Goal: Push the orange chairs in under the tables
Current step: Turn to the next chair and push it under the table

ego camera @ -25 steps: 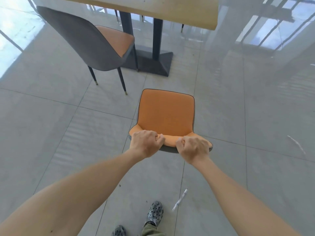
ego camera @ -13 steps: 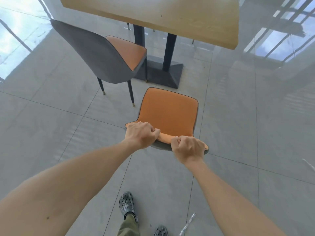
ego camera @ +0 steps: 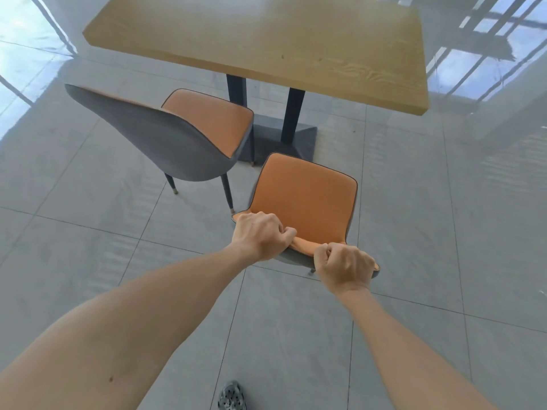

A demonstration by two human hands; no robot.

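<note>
An orange chair (ego camera: 305,196) with a grey back stands on the floor in front of me, its seat facing the wooden table (ego camera: 266,45). My left hand (ego camera: 260,236) and my right hand (ego camera: 344,269) both grip the top edge of its backrest. The seat's front edge lies near the table's dark base (ego camera: 281,143), short of the tabletop's near edge. A second orange chair (ego camera: 177,134) stands to the left, its seat turned toward the table legs and only its front corner near the tabletop edge.
The floor is glossy grey tile with bright window reflections at the left and upper right. My shoe (ego camera: 232,398) shows at the bottom edge. The left chair's legs (ego camera: 228,192) stand close to the held chair's left side.
The held chair has moved forward toward the table, and I have stepped after it. The table and the left chair now fill more of the view. Both hands keep their grip.
</note>
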